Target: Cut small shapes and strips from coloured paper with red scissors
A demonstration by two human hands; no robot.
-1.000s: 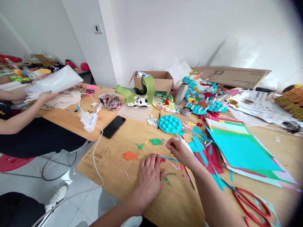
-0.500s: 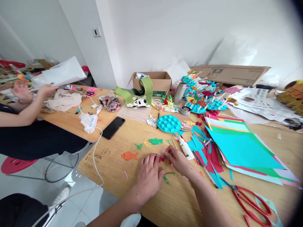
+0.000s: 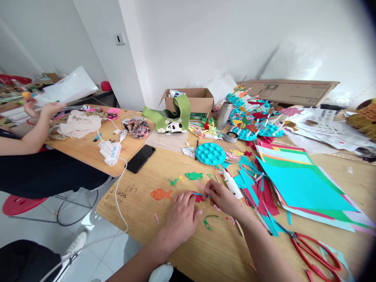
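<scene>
My left hand (image 3: 182,216) lies flat on the wooden table (image 3: 182,254), fingers spread, its fingertips on a small red paper piece (image 3: 199,197). Just to the right, my right hand (image 3: 220,197) pinches something small at that red piece, where a thin teal strip crosses it. An orange paper fish (image 3: 161,194) lies left of my hands. A green paper fish (image 3: 194,176) and small green scraps lie beyond them. A white glue bottle (image 3: 231,183) lies on its side just past my right hand.
Coloured paper sheets (image 3: 302,184) are stacked to the right, with red scissors (image 3: 315,254) near the front edge. A teal folded disc (image 3: 210,153), a black phone (image 3: 141,158), a green panda bag (image 3: 173,115) and a cardboard box (image 3: 190,100) lie farther back. Another person (image 3: 32,129) at left holds white paper.
My right hand has come back toward me, from beside the green fish to the red piece by my left hand. The glue bottle now shows beyond it. The person at left shifted the white paper.
</scene>
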